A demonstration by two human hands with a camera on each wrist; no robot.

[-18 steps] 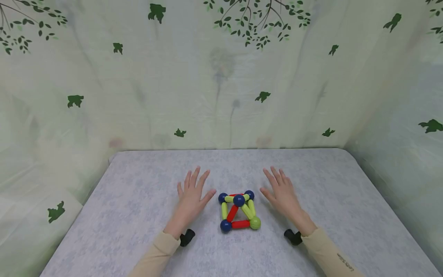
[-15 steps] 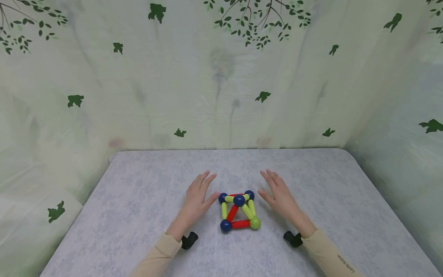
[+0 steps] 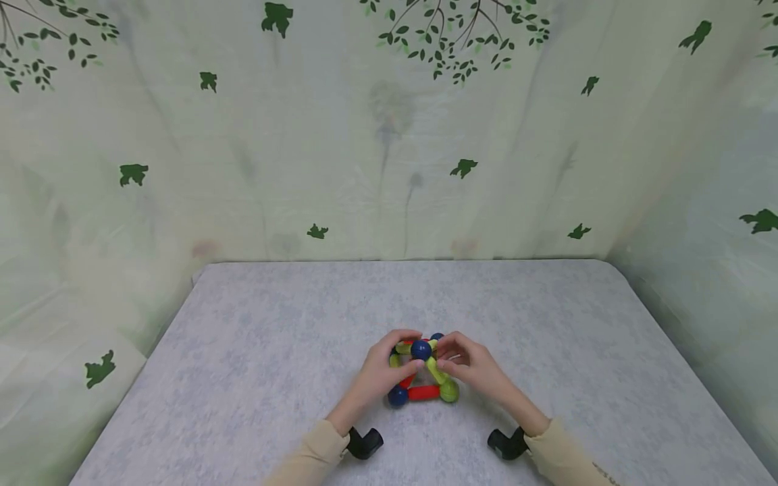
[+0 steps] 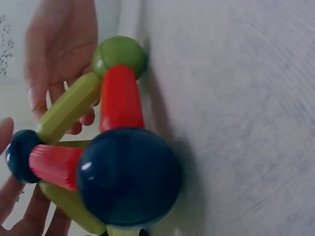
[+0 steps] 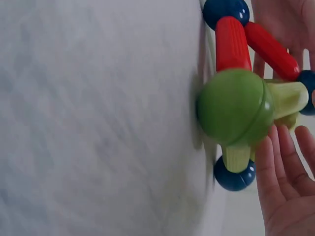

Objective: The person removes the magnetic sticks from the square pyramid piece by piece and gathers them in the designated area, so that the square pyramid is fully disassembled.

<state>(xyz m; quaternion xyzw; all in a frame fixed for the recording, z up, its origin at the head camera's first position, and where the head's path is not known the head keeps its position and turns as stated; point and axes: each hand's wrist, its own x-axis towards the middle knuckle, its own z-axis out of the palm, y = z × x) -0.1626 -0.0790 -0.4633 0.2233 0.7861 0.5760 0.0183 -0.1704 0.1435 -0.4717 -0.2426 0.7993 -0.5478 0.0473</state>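
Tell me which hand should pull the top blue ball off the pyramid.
Probably the left hand: its thumb and fingers already bracket the top blue ball from both sides. The right hand sits beside it on a yellow-green rod, better placed to steady the pyramid.

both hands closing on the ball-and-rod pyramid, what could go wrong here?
1. The left hand and right hand curl in on the apex ball from opposite sides; uneven squeeze could pop a rod off it.
2. The pyramid stands loose on the table; a sideways pull may drag or tip the base, including the green ball.
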